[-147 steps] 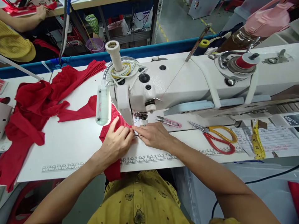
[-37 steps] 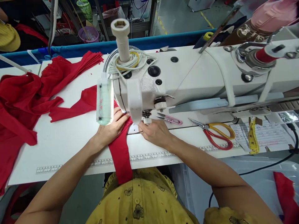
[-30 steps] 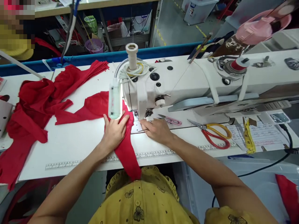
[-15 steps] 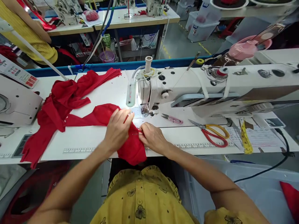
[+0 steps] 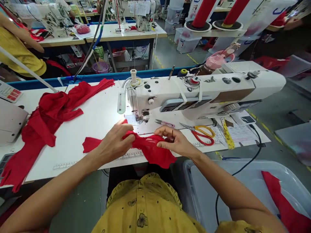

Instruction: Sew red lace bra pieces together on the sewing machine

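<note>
A piece of red fabric (image 5: 155,152) stretches between my two hands at the table's front edge, its right part hanging over the edge. My left hand (image 5: 119,139) is closed on its left part, with a tail of cloth sticking out beyond the wrist. At the right part, my right hand (image 5: 173,140) pinches the cloth between thumb and fingers. Both hands are in front of the sewing machine's needle area (image 5: 138,118), apart from it. A pile of red fabric pieces (image 5: 48,113) lies to the left on the table.
Thread snips (image 5: 165,123) and scissors (image 5: 201,134) lie right of my hands, by a yellow tape measure (image 5: 227,134) and papers. A clear plastic bin (image 5: 201,194) with red cloth stands below right. Another person in yellow (image 5: 21,51) sits at the far left.
The red fabric has come away from the pile and moved right with my hands. My right hand has shifted right and raised its fingers. The camera view has turned to the right.
</note>
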{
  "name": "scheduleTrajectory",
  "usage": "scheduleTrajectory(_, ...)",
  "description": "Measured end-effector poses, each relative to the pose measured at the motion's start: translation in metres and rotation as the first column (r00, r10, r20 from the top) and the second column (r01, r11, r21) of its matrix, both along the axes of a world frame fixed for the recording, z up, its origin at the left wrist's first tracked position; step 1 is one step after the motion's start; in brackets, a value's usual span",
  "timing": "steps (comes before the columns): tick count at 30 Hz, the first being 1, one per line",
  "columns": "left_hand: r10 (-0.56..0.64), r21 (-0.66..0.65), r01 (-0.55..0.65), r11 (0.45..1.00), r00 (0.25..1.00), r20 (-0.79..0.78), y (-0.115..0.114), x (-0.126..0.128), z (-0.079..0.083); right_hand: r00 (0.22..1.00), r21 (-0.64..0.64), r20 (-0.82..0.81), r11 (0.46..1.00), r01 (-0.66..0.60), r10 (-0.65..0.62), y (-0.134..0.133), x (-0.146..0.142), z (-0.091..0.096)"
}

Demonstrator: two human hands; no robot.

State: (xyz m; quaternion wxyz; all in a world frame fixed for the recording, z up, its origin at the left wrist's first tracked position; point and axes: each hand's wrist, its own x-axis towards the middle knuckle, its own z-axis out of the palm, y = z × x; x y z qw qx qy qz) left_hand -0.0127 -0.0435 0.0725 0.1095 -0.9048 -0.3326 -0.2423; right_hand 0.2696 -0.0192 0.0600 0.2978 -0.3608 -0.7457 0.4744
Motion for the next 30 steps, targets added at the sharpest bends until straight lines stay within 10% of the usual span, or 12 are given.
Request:
scheduleTrajectory(4,-0.042,-0.328,0.062,0.943,0.997,0.07,-0.017,0.005,-0.014,0.997,0.16,0.051,0.985,-0.057,0.049,-0.002,0.004,-0.015)
scheduleTrajectory(8,-0.001,-0.719,0.063,0.692,0.996,0.086,-0.023,0.007,-0.009,0.985,0.46,0.155,0.877,-0.138,0.074,-0.009,0.006,-0.024)
scheduleTrajectory(14,-0.209,-0.79,0.298,0.535,0.953,0.218,0.012,0.026,0.013,0.992,0.535,0.101,0.836,-0.118,0.075,-0.013,0.001,-0.008)
scheduleTrajectory(21,-0.103,-0.883,0.248,0.398,0.969,0.225,0.041,0.026,0.038,0.994,-0.043,0.087,0.997,-0.06,0.063,-0.004,0.018,0.019)
scheduleTrajectory(30,0.302,-0.905,0.373,-0.203,0.903,0.304,0.023,0.012,-0.004,0.979,-0.418,-0.04,0.887,-0.197,0.198,0.023,0.016,-0.001)
